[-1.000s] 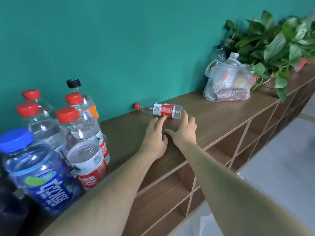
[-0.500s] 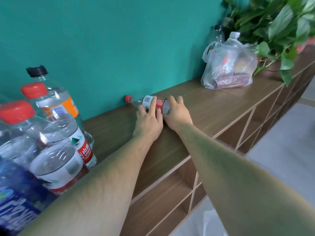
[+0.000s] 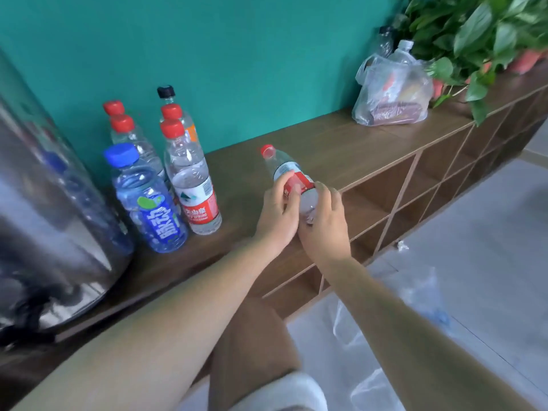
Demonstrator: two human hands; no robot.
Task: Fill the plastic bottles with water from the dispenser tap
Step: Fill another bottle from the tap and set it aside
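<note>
A small clear bottle (image 3: 281, 166) with a red cap and red label is lifted off the wooden counter (image 3: 350, 143), tilted with its cap pointing up and away. My left hand (image 3: 277, 213) grips its label. My right hand (image 3: 324, 223) wraps its base. It looks empty. Several capped bottles stand on the counter to the left: a blue-capped bottle (image 3: 148, 203), a red-capped one with a red label (image 3: 192, 188), and others behind against the wall. The steel water dispenser (image 3: 47, 221) fills the far left; its tap is dark and blurred at the bottom left.
A clear plastic bag (image 3: 391, 90) with bottles and packets sits on the counter at the right, beside leafy green plants (image 3: 480, 34). Open cubby shelves run below the counter. Clear plastic bags (image 3: 385, 336) lie on the grey floor by my knee.
Both hands closed on the small bottle that lay on its side by the wall, lifted it and drew it toward me. The view has swung left, bringing the dispenser into sight.
</note>
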